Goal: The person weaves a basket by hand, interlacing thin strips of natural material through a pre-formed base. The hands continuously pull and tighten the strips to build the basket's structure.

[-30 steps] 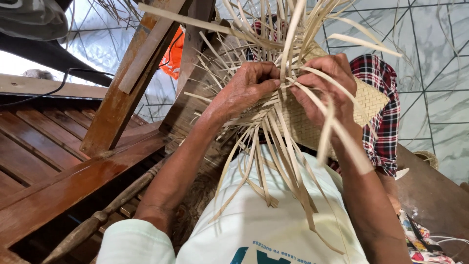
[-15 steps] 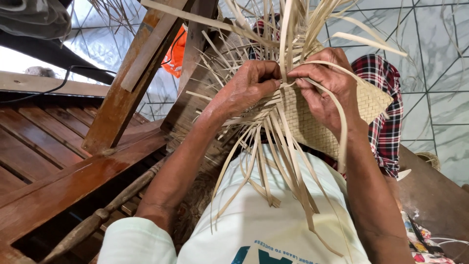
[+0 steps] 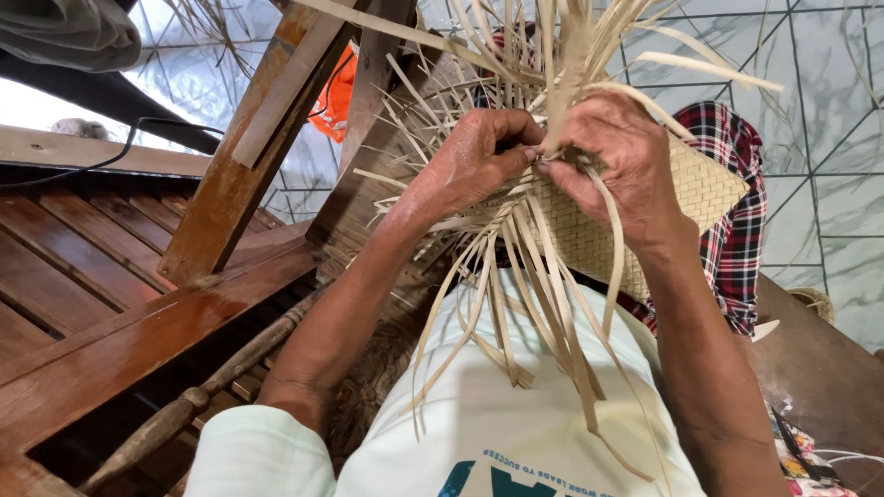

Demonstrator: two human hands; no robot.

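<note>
Wooden bench (image 3: 138, 304) off to the left; left hand (image 3: 479, 156) clenched on the loose straw strips (image 3: 516, 276), right hand (image 3: 617, 161) pinching a strip beside it, the woven mat (image 3: 700, 189) held up between them, checked cloth (image 3: 737, 239) behind.

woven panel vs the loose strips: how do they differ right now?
The woven panel is tightly interlaced into a flat checkered sheet; the loose strips are separate and unwoven. The panel sits to the right, behind the right hand; the strips fan upward past both hands and hang down over the pale shirt. The left hand pinches strips at the weave edge beside the right hand. Both are the same pale straw-coloured material.
</note>
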